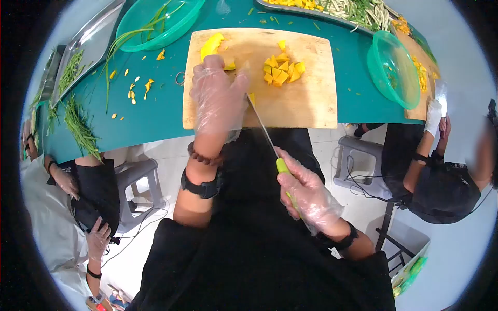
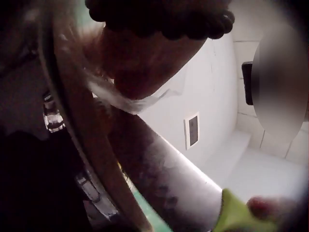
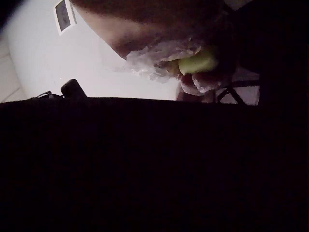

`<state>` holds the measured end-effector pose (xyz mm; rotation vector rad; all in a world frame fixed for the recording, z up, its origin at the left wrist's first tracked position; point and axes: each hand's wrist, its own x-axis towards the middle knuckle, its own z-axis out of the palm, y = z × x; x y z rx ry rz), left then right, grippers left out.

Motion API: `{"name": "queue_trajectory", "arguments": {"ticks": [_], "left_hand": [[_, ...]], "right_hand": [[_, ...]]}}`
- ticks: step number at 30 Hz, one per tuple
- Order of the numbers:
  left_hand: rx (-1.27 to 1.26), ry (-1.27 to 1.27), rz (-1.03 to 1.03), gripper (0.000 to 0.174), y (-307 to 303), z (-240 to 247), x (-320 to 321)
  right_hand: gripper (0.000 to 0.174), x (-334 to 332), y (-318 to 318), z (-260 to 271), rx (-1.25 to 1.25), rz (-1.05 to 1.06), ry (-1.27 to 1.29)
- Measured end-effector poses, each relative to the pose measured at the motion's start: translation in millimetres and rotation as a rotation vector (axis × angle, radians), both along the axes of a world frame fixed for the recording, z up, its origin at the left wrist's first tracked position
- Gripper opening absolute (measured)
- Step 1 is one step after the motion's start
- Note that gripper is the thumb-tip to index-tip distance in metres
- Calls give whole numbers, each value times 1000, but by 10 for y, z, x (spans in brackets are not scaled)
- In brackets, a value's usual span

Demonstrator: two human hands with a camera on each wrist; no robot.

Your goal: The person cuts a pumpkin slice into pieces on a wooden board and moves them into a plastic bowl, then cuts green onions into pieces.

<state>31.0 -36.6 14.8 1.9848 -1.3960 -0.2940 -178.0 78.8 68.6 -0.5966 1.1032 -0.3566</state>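
A wooden cutting board [image 1: 311,103] lies at the table's near edge. My gloved left hand [image 1: 215,101] is over its left part, fingers bent around a pumpkin piece [image 1: 252,98] that is mostly hidden beneath the hand. My gloved right hand [image 1: 308,194] grips the green handle [image 1: 281,166] of a knife, whose blade [image 1: 265,128] slants up over the board's near edge with its tip beside the left hand. In the left wrist view the blade [image 2: 178,183] shows broad and wet. Cut pumpkin chunks [image 1: 282,70] lie right of centre, and a larger pumpkin slice [image 1: 211,46] beyond the left fingers.
Green plastic baskets [image 1: 194,20] [image 1: 381,78] stand behind left and at right. Metal trays [image 1: 98,44] [image 1: 332,20] hold cut vegetables. Green stalks [image 1: 80,127] and pumpkin seeds [image 1: 133,95] are scattered at left. People sit on both sides, the right one holding a knife [image 1: 441,96].
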Motion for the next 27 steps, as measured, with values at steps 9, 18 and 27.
{"name": "queue_trajectory", "arguments": {"ticks": [9, 18, 27], "left_hand": [[-169, 657, -4, 22, 231, -43, 421], [-265, 733, -29, 13, 333, -194, 419], [67, 392, -147, 21, 303, -88, 386]], "right_hand": [[58, -201, -22, -23, -159, -45, -85], [55, -464, -169, -192, -133, 78, -8], [75, -764, -727, -164, -528, -195, 7]]}}
